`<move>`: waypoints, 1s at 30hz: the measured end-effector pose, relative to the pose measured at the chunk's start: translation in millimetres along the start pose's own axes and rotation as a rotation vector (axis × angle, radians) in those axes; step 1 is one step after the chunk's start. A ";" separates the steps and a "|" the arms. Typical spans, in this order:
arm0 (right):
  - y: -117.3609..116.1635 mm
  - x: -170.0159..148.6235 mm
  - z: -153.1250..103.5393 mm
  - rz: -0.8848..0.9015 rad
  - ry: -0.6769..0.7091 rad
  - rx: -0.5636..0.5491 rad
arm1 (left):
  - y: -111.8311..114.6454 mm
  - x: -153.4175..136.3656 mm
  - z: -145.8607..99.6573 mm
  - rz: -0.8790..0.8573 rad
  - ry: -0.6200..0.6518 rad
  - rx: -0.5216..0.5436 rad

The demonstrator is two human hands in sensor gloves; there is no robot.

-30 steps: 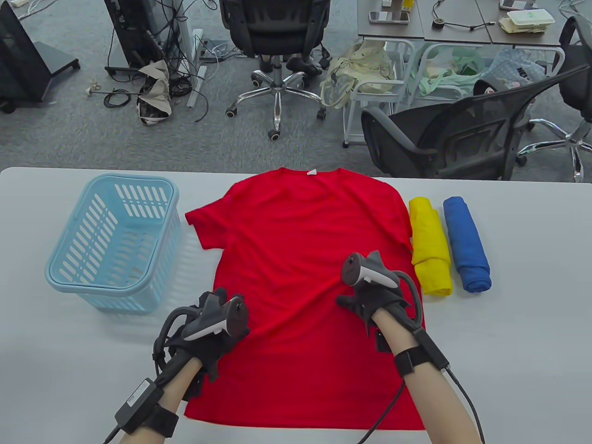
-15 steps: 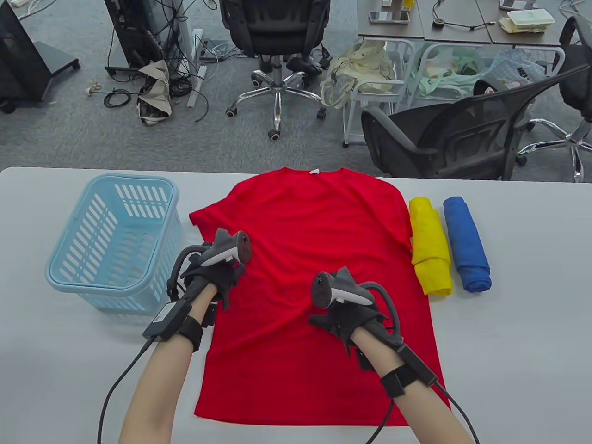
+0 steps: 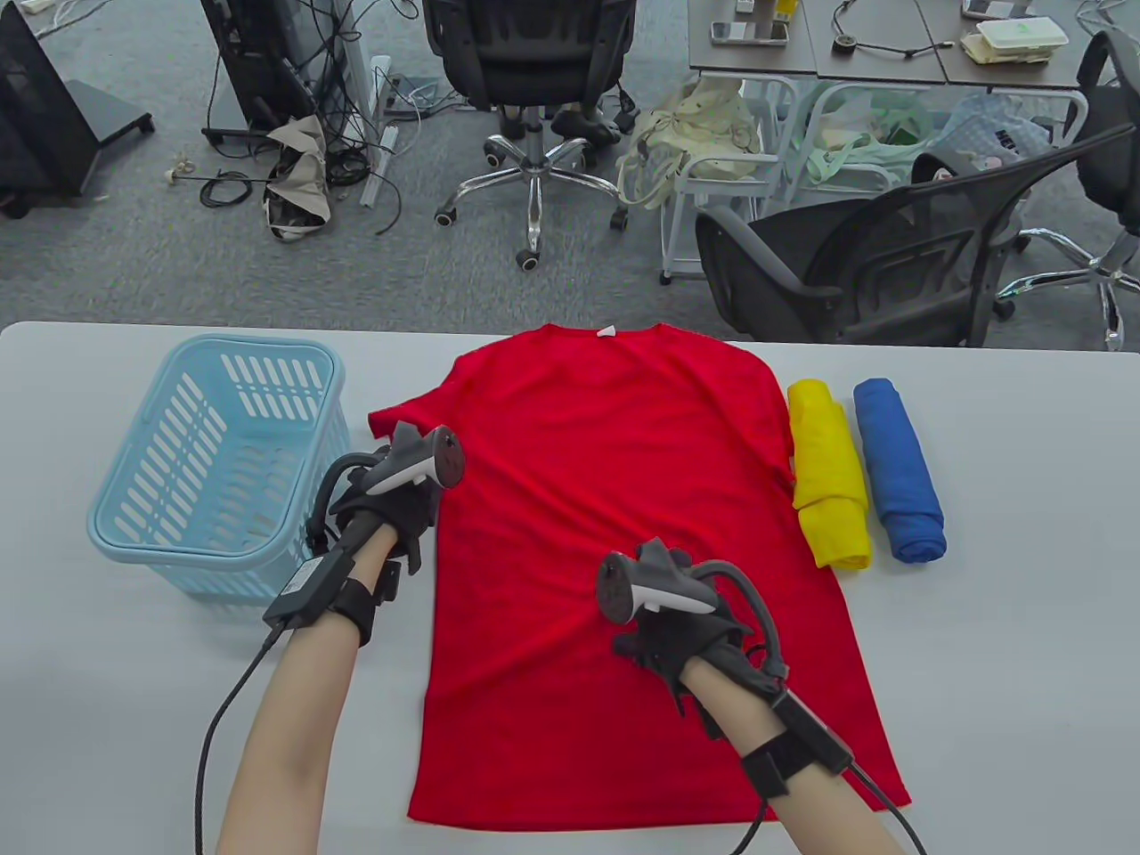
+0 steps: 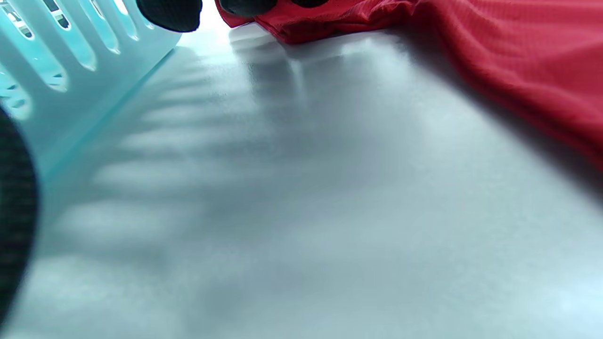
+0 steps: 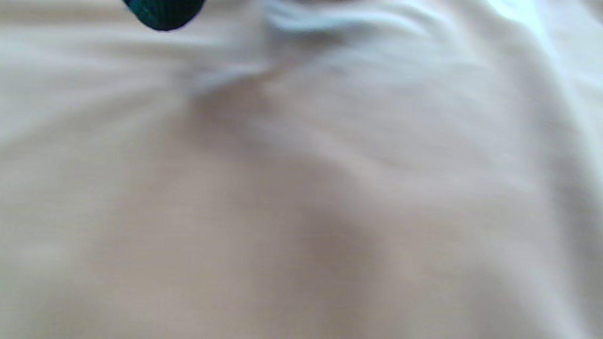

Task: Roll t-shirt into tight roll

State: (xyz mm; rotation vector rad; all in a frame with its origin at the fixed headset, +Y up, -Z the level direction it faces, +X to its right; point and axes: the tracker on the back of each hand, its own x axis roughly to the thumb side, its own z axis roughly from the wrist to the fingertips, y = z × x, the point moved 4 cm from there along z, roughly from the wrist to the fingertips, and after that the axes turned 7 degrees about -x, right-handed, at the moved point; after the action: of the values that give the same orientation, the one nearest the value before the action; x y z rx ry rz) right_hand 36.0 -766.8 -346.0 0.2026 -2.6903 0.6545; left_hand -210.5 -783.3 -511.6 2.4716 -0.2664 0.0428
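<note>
**Fig. 1. Red t-shirt point(image 3: 623, 534) flat on the table point(image 3: 980, 668), shifted toward the right at its hem during spreading.**

Within 1 s the left hand point(image 3: 392, 508) moved from the hem up to the left sleeve, which it appears to pinch; the right hand point(image 3: 677, 632) slid nearer, resting on mid-cloth, its finger posture unclear. Rolling has not begun. Basket point(image 3: 134, 525) left; yellow roll point(image 3: 828, 472) and blue roll point(image 3: 895, 468) right.

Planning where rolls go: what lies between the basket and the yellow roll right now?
In the table view, the flat red t-shirt fills that stretch, with the left hand at its sleeve beside the basket; its edge meets the yellow roll.
</note>
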 end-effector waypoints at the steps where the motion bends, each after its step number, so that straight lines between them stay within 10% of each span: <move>1: 2.4 17.9 -2.8 -0.001 0.053 -0.014 | 0.6 1.3 2.2 0.025 -0.008 -0.008; 12: -24.1 178.6 -25.8 -0.218 0.513 -0.022 | -10.3 9.9 16.2 0.259 -0.088 0.069; 30: -13.9 164.7 -25.1 -0.124 0.525 -0.130 | -24.2 22.2 22.6 0.303 -0.026 0.246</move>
State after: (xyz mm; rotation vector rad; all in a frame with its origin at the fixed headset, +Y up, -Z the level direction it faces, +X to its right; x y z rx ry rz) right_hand -105.2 -776.0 -257.0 0.1382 -2.1853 0.4199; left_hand -184.6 -782.4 -541.9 2.6527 -0.6819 0.1813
